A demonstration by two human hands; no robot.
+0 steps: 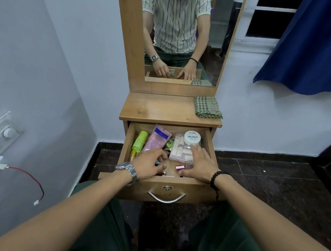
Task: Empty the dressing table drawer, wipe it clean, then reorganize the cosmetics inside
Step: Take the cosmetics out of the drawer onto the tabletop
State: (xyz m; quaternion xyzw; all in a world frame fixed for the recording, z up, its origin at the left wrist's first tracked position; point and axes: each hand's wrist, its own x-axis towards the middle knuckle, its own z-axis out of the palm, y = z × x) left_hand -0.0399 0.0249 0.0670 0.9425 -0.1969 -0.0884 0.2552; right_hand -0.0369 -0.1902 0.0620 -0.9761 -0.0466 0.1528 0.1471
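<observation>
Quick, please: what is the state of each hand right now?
Left hand: in the drawer, fingers curled round small cosmetics; which item cannot be told.
Right hand: open, flat on the clear plastic case, holding nothing.

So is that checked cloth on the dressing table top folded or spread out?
Folded. The checked cloth lies as a compact, layered rectangle at the right rear corner of the table top, with stacked edges showing along its front side.

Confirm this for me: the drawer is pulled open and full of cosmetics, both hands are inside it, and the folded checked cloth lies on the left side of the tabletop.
Not quite. The head view shows the checked cloth on the right side of the tabletop, not the left. The rest holds: the drawer is open with cosmetics, and the left hand and right hand are inside it.
</observation>
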